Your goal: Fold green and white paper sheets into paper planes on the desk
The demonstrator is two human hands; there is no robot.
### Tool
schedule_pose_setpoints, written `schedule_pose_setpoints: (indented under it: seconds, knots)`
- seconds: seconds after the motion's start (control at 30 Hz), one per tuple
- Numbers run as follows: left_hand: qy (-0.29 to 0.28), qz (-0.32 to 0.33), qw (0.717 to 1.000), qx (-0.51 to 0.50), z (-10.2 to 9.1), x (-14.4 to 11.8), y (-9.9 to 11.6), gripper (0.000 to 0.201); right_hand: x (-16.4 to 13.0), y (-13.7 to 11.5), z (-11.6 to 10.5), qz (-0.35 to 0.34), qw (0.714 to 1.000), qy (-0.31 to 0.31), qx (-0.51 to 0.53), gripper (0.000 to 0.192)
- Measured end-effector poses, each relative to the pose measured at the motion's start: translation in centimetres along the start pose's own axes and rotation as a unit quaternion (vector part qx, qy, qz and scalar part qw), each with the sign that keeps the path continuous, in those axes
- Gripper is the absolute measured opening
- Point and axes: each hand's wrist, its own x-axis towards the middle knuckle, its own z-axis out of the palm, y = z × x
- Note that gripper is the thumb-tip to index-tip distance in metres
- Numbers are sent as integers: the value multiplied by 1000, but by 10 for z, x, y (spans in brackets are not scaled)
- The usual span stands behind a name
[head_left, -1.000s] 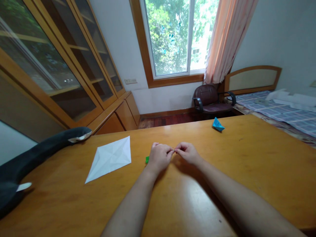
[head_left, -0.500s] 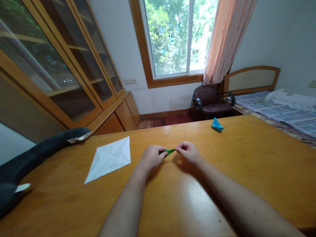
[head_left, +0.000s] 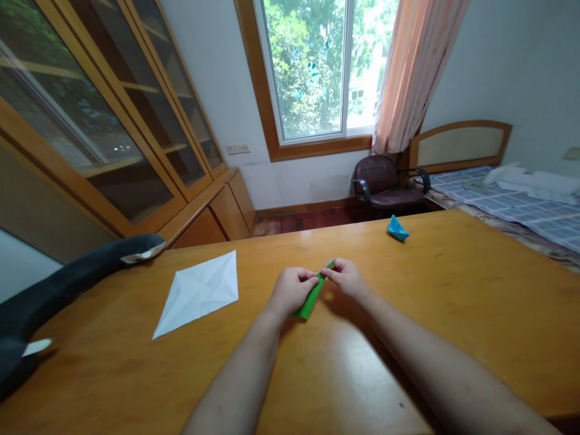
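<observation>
Left hand (head_left: 290, 291) and right hand (head_left: 347, 279) together at centre frame, fingertips pinched on a folded green paper strip (head_left: 312, 297) slanting between them above the wooden table (head_left: 453, 290); white creased sheet (head_left: 198, 293) left of centre; blue paper boat (head_left: 397, 228) upper right of centre.

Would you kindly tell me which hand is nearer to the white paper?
Left. The left hand lies just right of the white paper; the right hand sits farther right.

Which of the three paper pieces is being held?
The green folded strip, pinched between left hand and right hand. The white sheet and blue piece lie untouched.
</observation>
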Motion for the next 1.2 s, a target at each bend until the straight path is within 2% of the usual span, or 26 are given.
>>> schedule_pose_setpoints:
  seconds: [0.13,0.2,0.27,0.37,0.43,0.5,0.6,0.73,0.83,0.97,1.07,1.2]
  knots:
    - [-105,-1,993,-43,-6,-1,0,29,1,1,-1,33,999,9,8,33]
    - [-137,-7,989,-62,-9,-1,-3,31,0,1,1,34,999,12,12,34]
    - [-114,-20,989,-88,-8,1,-7,33,-1,0,3,31,999,12,17,35]
    - [-36,-19,987,-154,0,5,-11,41,-3,1,7,39,999,9,35,38]
    - [5,1,983,-186,6,6,-14,40,-3,2,8,48,998,12,41,40]
    - [21,18,983,-179,10,7,-16,33,-3,3,8,52,998,16,41,40]
    - [8,65,991,-118,10,6,-17,33,-2,2,7,56,997,3,46,41]
    - [-62,146,983,-91,5,3,-14,51,-1,4,7,65,995,-43,56,42]
    - [-108,123,977,-133,4,2,-12,62,-2,7,9,81,992,-54,75,42]
    - [-134,72,965,-215,5,3,-14,71,-5,8,11,93,988,-73,99,44]
    - [-126,66,957,-254,7,4,-17,77,-5,5,11,83,990,-82,78,45]
    - [-102,52,964,-239,7,7,-22,80,-3,2,10,61,995,-63,43,44]
